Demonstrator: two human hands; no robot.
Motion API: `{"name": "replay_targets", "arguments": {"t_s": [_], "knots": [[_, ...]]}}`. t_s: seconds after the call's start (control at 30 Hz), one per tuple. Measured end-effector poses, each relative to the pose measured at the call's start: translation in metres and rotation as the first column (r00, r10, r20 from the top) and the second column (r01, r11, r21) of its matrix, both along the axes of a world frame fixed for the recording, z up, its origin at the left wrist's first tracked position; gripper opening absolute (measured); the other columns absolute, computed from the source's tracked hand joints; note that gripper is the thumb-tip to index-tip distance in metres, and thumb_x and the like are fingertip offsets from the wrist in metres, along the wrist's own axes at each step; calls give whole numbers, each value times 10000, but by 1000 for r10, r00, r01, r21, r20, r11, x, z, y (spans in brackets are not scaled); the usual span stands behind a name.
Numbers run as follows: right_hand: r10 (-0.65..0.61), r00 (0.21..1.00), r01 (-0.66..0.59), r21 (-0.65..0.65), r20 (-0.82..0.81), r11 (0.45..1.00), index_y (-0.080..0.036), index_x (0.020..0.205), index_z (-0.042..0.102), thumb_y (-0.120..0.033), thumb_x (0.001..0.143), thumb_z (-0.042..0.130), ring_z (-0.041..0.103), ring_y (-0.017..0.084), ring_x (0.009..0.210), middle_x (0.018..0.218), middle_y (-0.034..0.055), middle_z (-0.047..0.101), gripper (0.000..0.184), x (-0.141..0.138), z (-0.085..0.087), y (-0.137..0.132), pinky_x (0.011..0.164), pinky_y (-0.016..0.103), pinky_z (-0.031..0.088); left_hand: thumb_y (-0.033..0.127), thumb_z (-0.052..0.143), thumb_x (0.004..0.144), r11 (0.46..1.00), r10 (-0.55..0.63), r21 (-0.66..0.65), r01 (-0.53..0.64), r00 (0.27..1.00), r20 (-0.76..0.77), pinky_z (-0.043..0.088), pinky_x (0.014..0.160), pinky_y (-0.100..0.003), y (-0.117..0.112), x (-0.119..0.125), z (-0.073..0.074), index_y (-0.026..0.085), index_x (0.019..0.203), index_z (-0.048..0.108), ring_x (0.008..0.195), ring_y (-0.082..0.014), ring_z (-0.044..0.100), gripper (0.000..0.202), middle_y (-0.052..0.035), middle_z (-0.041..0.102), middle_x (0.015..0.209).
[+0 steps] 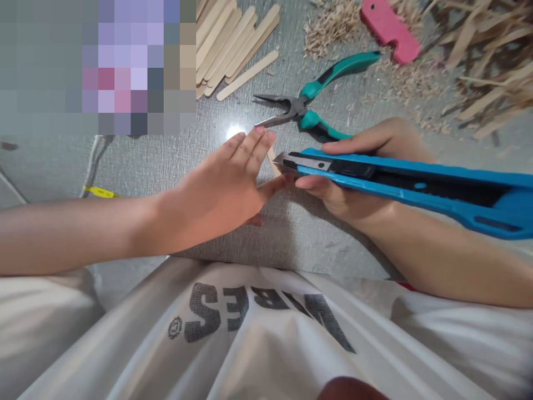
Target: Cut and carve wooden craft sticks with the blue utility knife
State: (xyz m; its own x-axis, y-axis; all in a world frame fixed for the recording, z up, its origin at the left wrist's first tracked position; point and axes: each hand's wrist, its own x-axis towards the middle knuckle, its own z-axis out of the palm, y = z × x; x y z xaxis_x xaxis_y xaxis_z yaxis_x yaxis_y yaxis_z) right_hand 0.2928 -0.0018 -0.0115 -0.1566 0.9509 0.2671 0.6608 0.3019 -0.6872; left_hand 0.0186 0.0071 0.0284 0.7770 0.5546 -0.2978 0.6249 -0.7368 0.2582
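My right hand (358, 178) is closed around a large blue utility knife (416, 186), whose tip points left toward my left hand. My left hand (225, 186) has its fingers stretched out and together, and it presses on a small wooden stick (272, 160) on the grey floor. Only a short piece of the stick shows between the fingers and the knife tip. The knife tip sits right at that piece, close to my left thumb.
Teal-handled long-nose pliers (310, 105) lie just beyond the hands. A pile of wooden craft sticks (233, 44) lies at the top centre. A pink tool (389, 28), wood shavings (333, 25) and split sticks (478, 66) fill the top right. A cable (94, 166) runs at the left.
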Motion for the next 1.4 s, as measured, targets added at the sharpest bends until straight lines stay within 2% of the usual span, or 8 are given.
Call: {"name": "replay_targets", "arguments": {"t_s": [0.17,0.3,0.37,0.57,0.67,0.77,0.97,1.4], "knots": [[74,992,-65,-90,101,994,-397,1095,857,-698,992,948,877,334,882,1030,10,911,330,16,-15,-1,730,489,649,467,814,1133,1000,13,-17,-12,999,47,304,1536,-753,-1,-3,-3,198,1861,524,1891,-554,245,828,-224,264,2051],[65,985,-67,6,158,998,-368,1048,851,-750,1020,900,853,333,856,987,21,872,387,22,-24,3,794,501,641,488,802,1136,1000,10,-21,-8,998,60,281,1548,-742,-3,-6,-5,203,1880,496,1898,-559,223,854,-211,229,2063],[37,993,-58,190,115,980,-366,971,837,-729,1044,885,820,291,761,895,-7,843,373,13,-21,3,732,473,592,507,828,1125,1000,9,-14,-8,999,52,285,1550,-729,-3,-6,-5,204,1867,521,1896,-560,235,858,-228,243,2056],[-30,999,36,359,-23,933,-313,877,791,-682,1057,880,787,206,628,756,-30,817,420,-11,-10,0,553,389,484,489,764,1143,999,34,-17,-32,993,113,287,1548,-735,-6,-9,-8,264,1890,471,1911,-529,232,833,-172,239,2070],[38,994,-61,245,100,968,-344,987,832,-580,1075,864,868,249,739,883,-17,891,253,-5,-1,-3,600,408,612,499,744,1153,999,44,-22,-41,991,129,261,1562,-710,-7,-11,-9,283,1900,446,1916,-521,221,833,-156,214,2079],[-11,994,-9,175,112,985,-321,945,798,-638,1047,862,906,304,828,955,36,916,338,-2,9,-5,669,450,689,523,719,1160,999,35,-24,-32,993,116,263,1556,-713,-7,-12,-9,289,1911,424,1918,-525,210,840,-156,209,2081],[7,993,21,244,-115,970,-287,914,805,-527,950,893,802,217,642,824,22,854,258,-16,4,-2,565,374,608,548,663,1183,999,29,-28,-26,995,100,264,1552,-712,-6,-13,-10,292,1912,414,1926,-505,184,811,-152,212,2080],[80,997,-75,239,-12,968,-349,1027,808,-466,989,821,822,246,644,851,6,877,123,-15,2,-2,572,417,677,532,663,1189,999,38,-38,-34,994,107,273,1550,-721,-5,-11,-7,280,1917,423,1920,-510,197,807,-149,233,2075]]}}
